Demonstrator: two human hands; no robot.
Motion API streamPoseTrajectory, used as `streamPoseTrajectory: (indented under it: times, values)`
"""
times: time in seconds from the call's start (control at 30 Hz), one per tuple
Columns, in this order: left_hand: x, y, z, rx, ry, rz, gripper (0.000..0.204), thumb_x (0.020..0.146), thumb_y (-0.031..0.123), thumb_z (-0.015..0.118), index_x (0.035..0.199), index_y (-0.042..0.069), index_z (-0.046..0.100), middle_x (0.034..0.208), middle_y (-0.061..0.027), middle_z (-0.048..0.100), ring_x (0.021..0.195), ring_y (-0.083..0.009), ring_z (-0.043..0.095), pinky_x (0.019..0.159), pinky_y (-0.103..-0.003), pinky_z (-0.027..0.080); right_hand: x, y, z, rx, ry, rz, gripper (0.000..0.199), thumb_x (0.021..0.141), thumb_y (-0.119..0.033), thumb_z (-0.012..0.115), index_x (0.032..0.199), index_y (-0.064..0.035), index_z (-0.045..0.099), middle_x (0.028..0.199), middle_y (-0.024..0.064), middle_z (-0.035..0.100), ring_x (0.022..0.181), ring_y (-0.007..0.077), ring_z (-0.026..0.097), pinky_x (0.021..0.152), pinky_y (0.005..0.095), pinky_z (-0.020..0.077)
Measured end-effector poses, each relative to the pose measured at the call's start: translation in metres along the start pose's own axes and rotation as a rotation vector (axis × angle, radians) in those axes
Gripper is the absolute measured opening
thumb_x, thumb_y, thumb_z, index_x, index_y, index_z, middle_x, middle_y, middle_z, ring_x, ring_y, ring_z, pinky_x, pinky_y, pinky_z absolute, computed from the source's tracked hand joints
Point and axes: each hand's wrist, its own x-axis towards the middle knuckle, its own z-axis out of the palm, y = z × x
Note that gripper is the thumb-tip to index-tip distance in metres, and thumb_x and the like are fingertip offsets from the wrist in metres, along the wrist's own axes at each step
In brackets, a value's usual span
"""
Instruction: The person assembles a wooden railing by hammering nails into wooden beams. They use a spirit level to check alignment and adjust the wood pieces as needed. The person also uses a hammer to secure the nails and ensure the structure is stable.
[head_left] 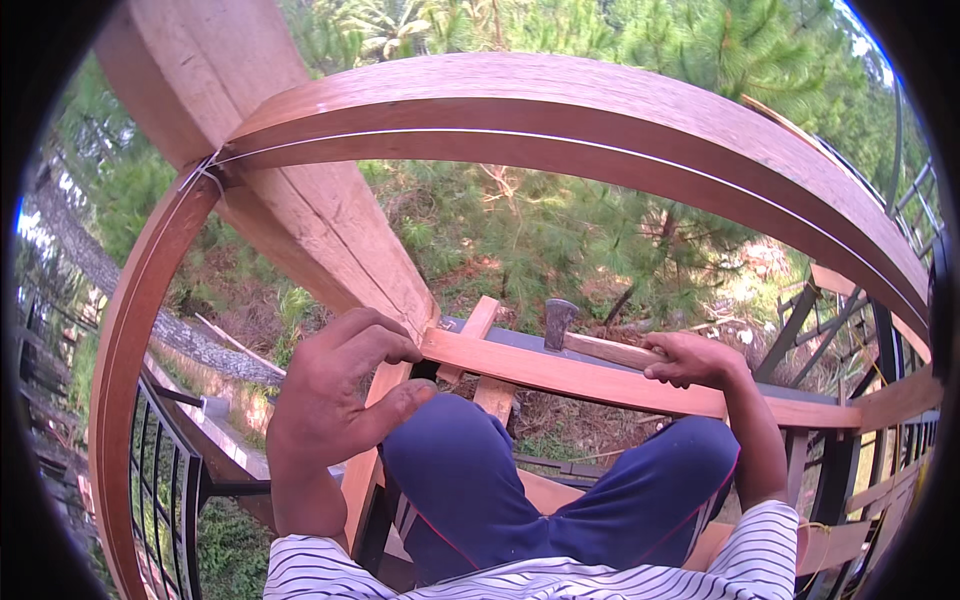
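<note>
My right hand (pixel 692 361) is closed around the wooden handle of a hammer (pixel 610 351). Its dark metal head points left, just beyond a reddish wooden plank (pixel 580 378) that runs across in front of my knees. My left hand (pixel 335 385) is raised beside the plank's left end, thumb and forefinger apart. Nothing shows between those fingers, and their tips look close to the foot of a thick timber post (pixel 330 215). Whether they touch the wood I cannot tell.
A curved-looking wooden beam (pixel 560 105) with a white string (pixel 500 131) along it passes above. It meets another beam (pixel 135 400) at the post, where the string is tied. Black metal railing (pixel 160 480) stands at left. Gaps around my knees (pixel 470 470) show ground far below; trees rise beyond.
</note>
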Motion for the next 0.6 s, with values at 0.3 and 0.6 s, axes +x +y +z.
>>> streamPoseTrajectory:
  times: [0.3, 0.6]
  values:
    - [0.137, 0.019, 0.132, 0.194, -1.122, 0.484, 0.061, 0.090, 0.048, 0.073, 0.126, 0.001, 0.061, 0.106, -0.0180, 0.067, 0.101, -0.0362, 0.066, 0.087, -0.045, 0.053, -0.074, 0.125, 0.283, 0.985, 1.103, 0.007, 0.031, 0.095, -0.028, 0.065, 0.111, -0.0019, 0.061, 0.092, 0.0169, 0.067, 0.083, 0.0331, 0.064, 0.080, 0.0368, 0.0511]
    - [0.188, 0.052, 0.273, 0.011, -1.206, 0.526, 0.060, 0.096, 0.049, 0.068, 0.130, 0.001, 0.059, 0.121, -0.0205, 0.067, 0.110, -0.0357, 0.066, 0.095, -0.047, 0.054, -0.063, 0.191, 0.344, 0.600, 1.195, 0.479, 0.045, 0.080, -0.037, 0.079, 0.102, -0.0015, 0.062, 0.094, 0.0245, 0.069, 0.091, 0.0442, 0.068, 0.077, 0.0492, 0.0525]
